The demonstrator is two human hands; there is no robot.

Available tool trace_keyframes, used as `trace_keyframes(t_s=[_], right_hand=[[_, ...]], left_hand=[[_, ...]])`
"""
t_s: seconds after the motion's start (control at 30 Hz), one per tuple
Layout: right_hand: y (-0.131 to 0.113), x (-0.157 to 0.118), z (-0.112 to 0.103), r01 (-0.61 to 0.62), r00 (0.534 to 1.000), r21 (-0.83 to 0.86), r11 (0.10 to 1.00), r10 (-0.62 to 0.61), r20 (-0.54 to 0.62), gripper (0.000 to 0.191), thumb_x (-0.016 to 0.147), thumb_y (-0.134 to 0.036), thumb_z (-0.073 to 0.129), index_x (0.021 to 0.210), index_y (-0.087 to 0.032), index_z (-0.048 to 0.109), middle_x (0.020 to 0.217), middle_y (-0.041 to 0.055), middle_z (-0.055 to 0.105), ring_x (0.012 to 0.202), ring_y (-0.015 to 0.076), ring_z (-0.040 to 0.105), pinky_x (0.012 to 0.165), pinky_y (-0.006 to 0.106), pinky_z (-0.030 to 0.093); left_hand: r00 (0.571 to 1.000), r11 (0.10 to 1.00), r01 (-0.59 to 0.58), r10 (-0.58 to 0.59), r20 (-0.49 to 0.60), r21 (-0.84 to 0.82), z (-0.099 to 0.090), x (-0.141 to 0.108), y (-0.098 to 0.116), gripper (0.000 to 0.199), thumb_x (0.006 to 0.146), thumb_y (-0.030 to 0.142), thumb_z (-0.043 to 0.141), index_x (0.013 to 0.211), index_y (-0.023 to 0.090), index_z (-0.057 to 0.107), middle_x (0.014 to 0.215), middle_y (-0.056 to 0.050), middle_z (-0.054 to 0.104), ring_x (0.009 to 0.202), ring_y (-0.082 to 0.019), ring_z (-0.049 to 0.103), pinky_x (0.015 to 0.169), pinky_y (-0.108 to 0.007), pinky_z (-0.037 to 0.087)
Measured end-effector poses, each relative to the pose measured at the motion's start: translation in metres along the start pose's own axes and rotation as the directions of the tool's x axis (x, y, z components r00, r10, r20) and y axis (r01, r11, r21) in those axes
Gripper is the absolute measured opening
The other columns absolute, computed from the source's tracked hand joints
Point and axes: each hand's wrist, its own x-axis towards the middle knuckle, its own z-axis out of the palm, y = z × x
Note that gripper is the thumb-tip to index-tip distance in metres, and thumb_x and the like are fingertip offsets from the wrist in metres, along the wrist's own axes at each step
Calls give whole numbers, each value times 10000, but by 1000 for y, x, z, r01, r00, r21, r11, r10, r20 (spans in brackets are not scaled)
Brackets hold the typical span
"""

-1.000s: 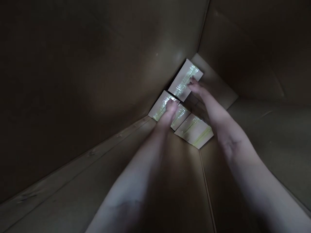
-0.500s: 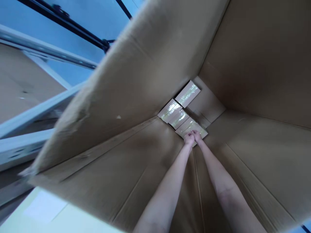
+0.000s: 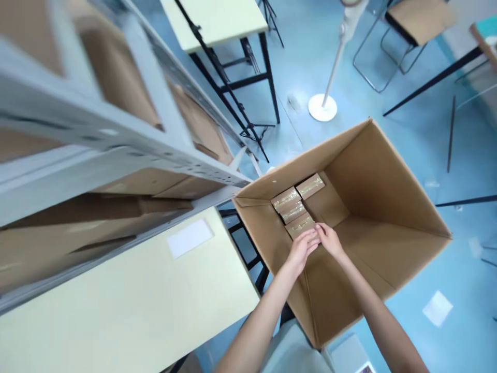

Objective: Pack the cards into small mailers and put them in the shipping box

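Observation:
A big open carton stands before me. Along its left inner side, at the bottom, lie several small cardboard boxes with shiny clear tape over their tops. My left hand and my right hand are inside the carton, fingertips close together. Both are above the nearest small box and hide part of it. The left fingers are stretched out, and the right fingers are loosely extended; nothing shows in either hand. Whether the fingertips touch each other I cannot tell.
A pale table with a white sheet on it stands left of the carton. Grey metal shelving with cardboard boxes rises behind it. Beyond are a white stand base, another table and a chair.
My view has pulled up and back out of the carton, so its rim and the room now show. My hands have risen off the nearest small box, fingers extended.

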Motion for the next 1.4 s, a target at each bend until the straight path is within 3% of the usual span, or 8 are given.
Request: trace_keyframes(t_s=[0.2,0.3,0.4,0.63,0.87,1.03,1.2,1.4], right_hand=[[-110,-104,4,328,945,40,944,-327,-24,471,1041,-616,558,1223,-260,808,1242,132,857,1136,348,838,932,473,699],[-167,-158,23,469,883,-13,883,-469,4,419,1051,-607,589,1204,-293,819,1271,124,850,1186,356,823,997,510,691],[-219,-210,60,592,806,-88,801,-586,81,400,1079,-586,559,1205,-310,819,1278,113,847,1210,363,812,1051,550,669],[-329,-324,206,824,566,-175,539,-791,231,376,1089,-533,544,1207,-300,815,1271,122,839,1224,369,793,1104,570,625],[-434,-417,364,949,312,-127,288,-911,269,369,1109,-468,529,1228,-252,803,1259,139,831,1207,338,788,1091,504,622],[-506,-455,452,982,167,-147,122,-920,355,387,1135,-440,478,1301,-257,776,1318,122,808,1247,296,767,1108,434,614],[-574,-457,546,991,19,-132,-39,-913,408,437,1154,-404,440,1472,-222,678,1449,152,752,1379,299,685,1217,480,539],[-638,-431,656,976,-47,-163,-143,-873,486,561,1127,-333,428,1638,-117,510,1635,235,603,1567,356,506,1312,604,399]], left_hand=[[961,964,-262,265,74,-51,-53,-129,32,383,871,407,886,1202,221,831,1208,-167,844,1190,-293,799,1167,-451,559],[915,914,-394,400,52,-93,-104,-196,49,468,838,472,913,1227,228,825,1170,-151,844,1144,-284,803,1137,-442,570],[857,847,-514,515,-29,-136,-171,-264,63,499,801,503,932,1205,227,830,1127,-134,847,1116,-275,799,1116,-433,577],[666,651,-742,695,-271,-157,-353,-409,72,539,791,564,902,1197,219,822,1151,-132,842,1140,-285,780,1127,-444,560],[518,503,-851,756,-400,-151,-504,-509,76,505,780,556,886,1162,231,824,1148,-131,837,1113,-286,786,1084,-443,579],[423,409,-901,754,-502,-145,-575,-558,92,505,785,552,879,1178,240,820,1158,-121,831,1135,-279,777,1067,-418,587],[343,343,-932,723,-600,-120,-625,-598,113,463,809,533,865,1172,250,827,1172,-116,822,1164,-281,764,1089,-423,584],[282,341,-938,639,-716,-64,-673,-629,121,445,835,515,855,1196,257,829,1174,-114,822,1184,-295,756,1110,-448,587]])
